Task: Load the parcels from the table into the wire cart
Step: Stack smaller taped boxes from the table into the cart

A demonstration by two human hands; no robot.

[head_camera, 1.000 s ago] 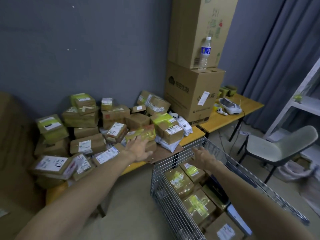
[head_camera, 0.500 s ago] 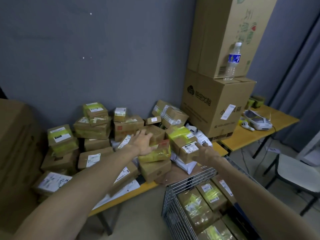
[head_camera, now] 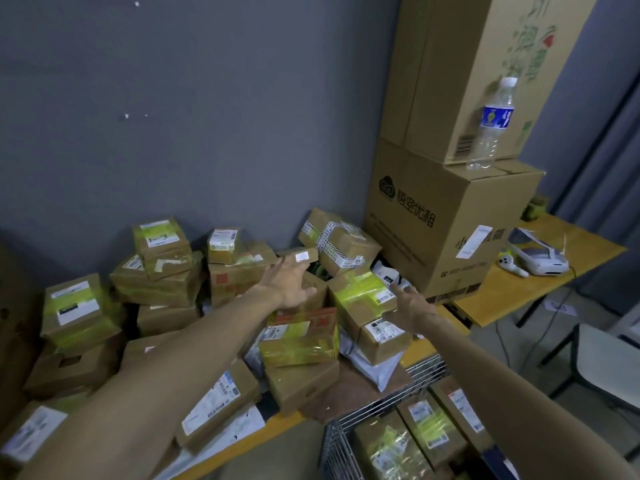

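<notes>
Heap of parcels (head_camera: 162, 289) covers the worktop (head_camera: 263, 429) from the left edge of view to the big cartons at right, stacked two and three deep against the wall. Left hand (head_camera: 289, 284): palm down, fingers straight and loosely together, holding nothing, over the middle of the heap. Just beyond its fingertips lies a small labelled box (head_camera: 300, 255), long axis crosswise to the fingers, perched on taller parcels; contact cannot be told. To the right, a yellow-taped parcel (head_camera: 360, 299) sits tilted on the heap's right flank. Right hand (head_camera: 412, 308): fingers spread, empty, at that parcel's right edge, index pointing up and away toward the wall; whether the palm rests on anything cannot be told. Wire cart (head_camera: 377, 408) stands below and right of both hands, its rim against the worktop front, with loaded parcels (head_camera: 429, 427) already inside. Judgement: the left hand is nearer the small box, the right hand nearer the yellow-taped parcel and the cart; any pick must travel back toward the person and down to the right.
</notes>
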